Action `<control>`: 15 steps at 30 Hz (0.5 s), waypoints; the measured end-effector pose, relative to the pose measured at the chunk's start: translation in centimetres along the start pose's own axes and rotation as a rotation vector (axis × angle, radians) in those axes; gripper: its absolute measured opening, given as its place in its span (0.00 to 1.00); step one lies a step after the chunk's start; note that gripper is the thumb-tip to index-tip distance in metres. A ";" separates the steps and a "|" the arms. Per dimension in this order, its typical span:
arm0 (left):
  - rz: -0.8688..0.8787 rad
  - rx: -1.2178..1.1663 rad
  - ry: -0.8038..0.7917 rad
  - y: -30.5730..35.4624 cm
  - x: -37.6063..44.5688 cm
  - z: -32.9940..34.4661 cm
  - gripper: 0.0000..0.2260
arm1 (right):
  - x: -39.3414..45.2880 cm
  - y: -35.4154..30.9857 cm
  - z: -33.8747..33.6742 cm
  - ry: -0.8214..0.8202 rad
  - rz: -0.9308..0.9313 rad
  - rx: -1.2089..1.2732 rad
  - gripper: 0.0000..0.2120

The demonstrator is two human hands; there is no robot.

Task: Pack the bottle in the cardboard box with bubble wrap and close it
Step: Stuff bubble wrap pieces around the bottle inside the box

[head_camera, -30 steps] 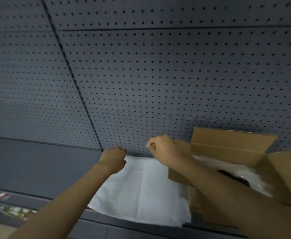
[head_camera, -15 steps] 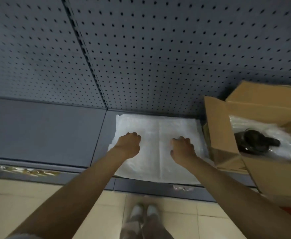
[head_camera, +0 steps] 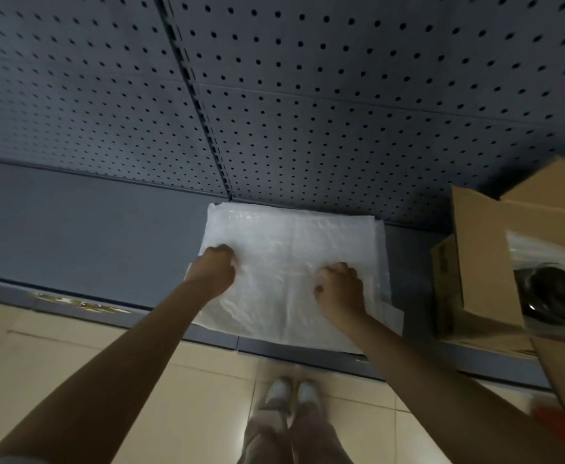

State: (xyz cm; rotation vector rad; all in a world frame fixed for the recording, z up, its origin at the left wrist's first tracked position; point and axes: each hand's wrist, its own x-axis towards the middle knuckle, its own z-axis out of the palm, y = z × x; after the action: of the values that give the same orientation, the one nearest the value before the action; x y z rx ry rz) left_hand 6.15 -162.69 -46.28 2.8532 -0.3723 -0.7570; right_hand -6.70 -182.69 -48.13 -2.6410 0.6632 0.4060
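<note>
A stack of white bubble wrap sheets (head_camera: 291, 249) lies flat on the grey shelf (head_camera: 90, 236). My left hand (head_camera: 216, 271) has its fingers curled into the top sheet near its left edge. My right hand (head_camera: 341, 293) is curled into the same sheet right of the middle, and the plastic crinkles around both. At the right stands the open cardboard box (head_camera: 485, 256) with its flaps up. A dark bottle (head_camera: 555, 296) lies inside it on bubble wrap, partly cut off by the frame edge.
A grey pegboard wall (head_camera: 308, 112) rises right behind the shelf. Below the shelf's front edge is tan tiled floor (head_camera: 57, 363) with my shoes (head_camera: 291, 393). A blurred red thing (head_camera: 555, 423) shows under the box at the lower right.
My view has tipped downward. Both hands came down from near the pegboard onto the bubble wrap stack and now grip its top sheet; in the last half second they hardly moved.
</note>
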 end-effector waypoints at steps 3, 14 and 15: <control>-0.111 -0.012 0.140 -0.4 0.3 -0.4 0.17 | 0.2 1.7 -0.9 0.143 0.177 0.004 0.14; -0.330 -0.601 0.111 -1.9 1.8 -0.3 0.21 | 0.7 5.9 -1.9 0.020 0.716 0.654 0.28; -0.352 -0.675 0.111 -1.9 1.9 -0.5 0.22 | 0.5 5.9 -2.3 -0.012 0.721 0.707 0.25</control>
State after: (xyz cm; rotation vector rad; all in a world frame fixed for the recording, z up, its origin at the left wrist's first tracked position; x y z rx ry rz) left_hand 8.36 -161.36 -47.17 2.3099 0.3532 -0.6162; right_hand -8.83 -188.74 -48.00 -1.6800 1.4409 0.2947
